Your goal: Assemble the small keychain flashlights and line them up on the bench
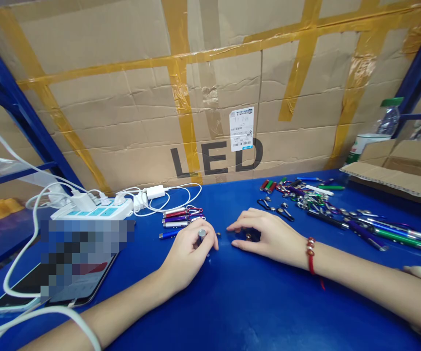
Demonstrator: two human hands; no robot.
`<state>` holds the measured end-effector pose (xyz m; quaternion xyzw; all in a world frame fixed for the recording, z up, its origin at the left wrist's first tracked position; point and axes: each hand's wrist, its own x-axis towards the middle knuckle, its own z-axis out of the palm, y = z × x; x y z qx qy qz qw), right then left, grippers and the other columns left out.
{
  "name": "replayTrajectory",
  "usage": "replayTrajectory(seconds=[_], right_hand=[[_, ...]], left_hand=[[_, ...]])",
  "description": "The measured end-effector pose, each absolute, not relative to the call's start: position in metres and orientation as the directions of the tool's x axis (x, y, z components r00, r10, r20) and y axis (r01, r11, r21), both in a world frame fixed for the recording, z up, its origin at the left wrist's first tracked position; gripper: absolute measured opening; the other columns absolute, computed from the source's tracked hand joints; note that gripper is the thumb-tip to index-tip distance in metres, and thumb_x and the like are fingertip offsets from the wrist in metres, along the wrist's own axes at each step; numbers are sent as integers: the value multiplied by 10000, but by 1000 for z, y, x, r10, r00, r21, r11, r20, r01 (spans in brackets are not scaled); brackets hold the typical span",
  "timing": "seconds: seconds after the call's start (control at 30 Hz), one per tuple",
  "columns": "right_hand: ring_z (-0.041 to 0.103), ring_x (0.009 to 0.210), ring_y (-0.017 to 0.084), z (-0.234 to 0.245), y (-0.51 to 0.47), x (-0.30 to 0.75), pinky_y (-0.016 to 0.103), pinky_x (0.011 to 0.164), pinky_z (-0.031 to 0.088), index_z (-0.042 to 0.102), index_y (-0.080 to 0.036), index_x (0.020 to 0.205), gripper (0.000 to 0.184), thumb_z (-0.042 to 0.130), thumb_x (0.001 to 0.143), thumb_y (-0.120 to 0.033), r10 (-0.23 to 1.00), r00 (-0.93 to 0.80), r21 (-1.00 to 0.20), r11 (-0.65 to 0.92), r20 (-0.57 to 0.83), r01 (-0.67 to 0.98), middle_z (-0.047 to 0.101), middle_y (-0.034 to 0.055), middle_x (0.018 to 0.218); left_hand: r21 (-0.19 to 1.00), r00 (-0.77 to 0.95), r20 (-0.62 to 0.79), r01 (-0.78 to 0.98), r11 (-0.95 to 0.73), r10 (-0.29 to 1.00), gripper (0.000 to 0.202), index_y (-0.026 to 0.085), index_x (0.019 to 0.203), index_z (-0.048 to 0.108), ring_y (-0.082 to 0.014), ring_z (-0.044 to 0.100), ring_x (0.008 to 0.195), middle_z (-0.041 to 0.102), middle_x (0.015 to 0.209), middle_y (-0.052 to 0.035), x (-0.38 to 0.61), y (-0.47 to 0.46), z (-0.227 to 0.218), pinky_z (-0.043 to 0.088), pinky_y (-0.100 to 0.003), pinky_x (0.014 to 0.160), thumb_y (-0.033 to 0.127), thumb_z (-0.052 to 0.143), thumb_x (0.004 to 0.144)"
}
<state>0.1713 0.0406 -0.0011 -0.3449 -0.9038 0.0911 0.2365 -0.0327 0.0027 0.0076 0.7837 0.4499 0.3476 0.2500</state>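
Note:
My left hand (190,251) is closed around a small keychain flashlight (201,234); only its round silver end shows, the body being hidden by the fingers. Across from it, my right hand (259,231) rests low over the blue table, thumb and fingers apart. In the gap beneath its fingers is a small round metallic piece (248,237), too small to identify. Another tiny piece (218,235) lies beside my left fingertips. Just behind my left hand, several keychain flashlights (176,224) in red, purple, white and blue lie in a row, some with carabiner clips.
To the right spreads a pile of flashlights, clips and metal parts (313,200). Black carabiner clips (285,212) lie behind my right hand. A white power strip (101,210) with cables and a tablet (82,280) occupy the left. A cardboard box (396,170) stands at far right.

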Motion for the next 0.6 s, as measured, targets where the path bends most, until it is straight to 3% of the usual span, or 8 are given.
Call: replayTrajectory(seconds=[0.13, 0.2, 0.47, 0.6], right_hand=[[530, 902, 189, -1, 37, 170, 354, 822, 411, 603, -227, 1099, 298, 528, 841, -355, 626, -703, -324, 779, 339, 537, 614, 57, 1024], [527, 912, 192, -1, 36, 170, 363, 831, 404, 608, -228, 1087, 279, 502, 855, -342, 618, -714, -323, 785, 331, 529, 611, 59, 1029], [534, 876, 184, -3, 37, 170, 367, 822, 397, 624, -238, 1040, 244, 484, 865, -332, 609, -722, -311, 792, 328, 526, 608, 48, 1005], [533, 886, 184, -2, 37, 170, 365, 820, 396, 628, -233, 1030, 237, 485, 864, -321, 606, -723, -314, 794, 331, 521, 609, 50, 1001]], left_hand=[[698, 224, 348, 587, -411, 910, 358, 189, 587, 598, -232, 526, 983, 624, 986, -61, -33, 6, 5, 381, -359, 880, 257, 380, 862], [709, 172, 341, 599, -373, 924, 378, 195, 570, 617, -242, 523, 1006, 638, 967, -61, -34, 8, 3, 373, -366, 902, 277, 382, 854], [699, 265, 309, 588, -407, 913, 375, 172, 554, 621, -197, 594, 814, 633, 840, -59, -34, 7, 1, 447, -288, 726, 251, 379, 830], [734, 166, 376, 547, -403, 911, 351, 173, 606, 606, -178, 570, 741, 601, 730, -36, -35, 6, 4, 436, -276, 702, 260, 368, 848]])
